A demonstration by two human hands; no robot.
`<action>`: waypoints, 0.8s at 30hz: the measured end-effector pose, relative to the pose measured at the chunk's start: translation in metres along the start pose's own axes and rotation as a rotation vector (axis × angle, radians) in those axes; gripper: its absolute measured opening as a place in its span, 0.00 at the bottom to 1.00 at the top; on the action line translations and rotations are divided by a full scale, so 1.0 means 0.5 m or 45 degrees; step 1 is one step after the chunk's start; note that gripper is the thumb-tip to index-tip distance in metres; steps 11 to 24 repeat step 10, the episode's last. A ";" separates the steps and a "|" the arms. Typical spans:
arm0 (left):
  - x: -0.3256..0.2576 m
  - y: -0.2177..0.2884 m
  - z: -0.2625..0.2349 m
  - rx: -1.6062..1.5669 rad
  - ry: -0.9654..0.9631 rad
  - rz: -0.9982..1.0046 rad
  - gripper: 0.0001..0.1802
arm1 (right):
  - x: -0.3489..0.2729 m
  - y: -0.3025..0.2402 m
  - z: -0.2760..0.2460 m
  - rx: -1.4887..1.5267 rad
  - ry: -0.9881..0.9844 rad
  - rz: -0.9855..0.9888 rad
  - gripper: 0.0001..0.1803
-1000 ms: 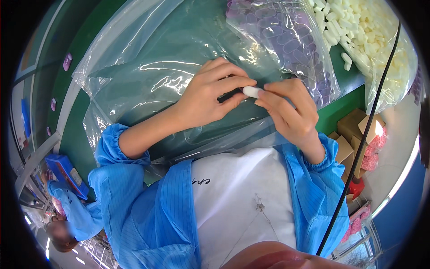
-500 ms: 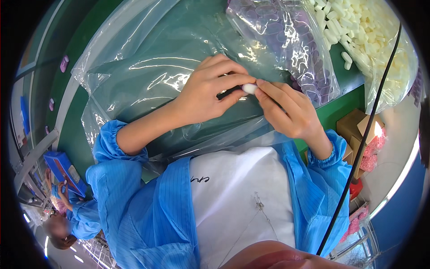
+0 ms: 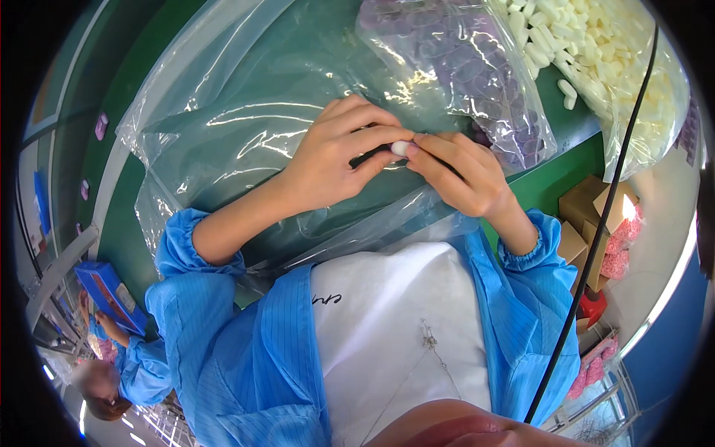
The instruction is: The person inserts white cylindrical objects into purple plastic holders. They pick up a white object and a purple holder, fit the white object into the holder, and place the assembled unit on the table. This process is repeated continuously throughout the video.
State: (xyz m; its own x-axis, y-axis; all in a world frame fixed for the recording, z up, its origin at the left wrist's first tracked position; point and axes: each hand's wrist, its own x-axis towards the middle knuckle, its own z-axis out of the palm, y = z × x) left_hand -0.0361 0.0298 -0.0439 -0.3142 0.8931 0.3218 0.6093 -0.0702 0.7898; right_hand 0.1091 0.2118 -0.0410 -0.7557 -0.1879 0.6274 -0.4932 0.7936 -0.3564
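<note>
Where the fingertips meet, left hand (image 3: pixel 328 160) and right hand (image 3: pixel 462 175) both pinch a white piece (image 3: pixel 400 148) (clear bag (image 3: pixel 223 141) beneath).

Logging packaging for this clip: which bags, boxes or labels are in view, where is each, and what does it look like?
Large clear plastic bag: flat on the green table, under both hands, crinkled.
Clear bag of purple discs: top centre, beyond the right hand.
Clear bag of white capsule-shaped pieces: top right, bulging.
Brown cardboard boxes: right edge, open, pink items beside them.
Blue box: lower left, held by another person.
</note>
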 end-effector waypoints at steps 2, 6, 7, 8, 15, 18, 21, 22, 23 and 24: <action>0.006 0.005 -0.003 -0.002 0.009 -0.045 0.19 | 0.002 -0.001 -0.001 -0.074 0.027 -0.028 0.21; -0.008 0.020 -0.077 0.095 0.168 -0.123 0.17 | -0.006 -0.021 -0.084 -0.041 0.178 0.123 0.19; -0.011 0.000 -0.135 0.497 0.199 -0.039 0.17 | -0.001 -0.013 -0.119 -0.243 0.208 0.241 0.17; -0.016 -0.011 -0.190 0.668 0.340 -0.216 0.16 | -0.005 0.004 -0.148 -0.424 0.246 0.342 0.16; -0.022 -0.101 -0.323 0.838 0.576 -0.437 0.21 | -0.045 0.064 -0.189 -0.675 0.306 0.935 0.14; -0.022 -0.101 -0.323 0.838 0.576 -0.437 0.21 | -0.045 0.064 -0.189 -0.675 0.306 0.935 0.14; -0.022 -0.101 -0.323 0.838 0.576 -0.437 0.21 | -0.045 0.064 -0.189 -0.675 0.306 0.935 0.14; -0.022 -0.101 -0.323 0.838 0.576 -0.437 0.21 | -0.045 0.064 -0.189 -0.675 0.306 0.935 0.14; -0.022 -0.101 -0.323 0.838 0.576 -0.437 0.21 | -0.045 0.064 -0.189 -0.675 0.306 0.935 0.14; -0.022 -0.101 -0.323 0.838 0.576 -0.437 0.21 | -0.045 0.064 -0.189 -0.675 0.306 0.935 0.14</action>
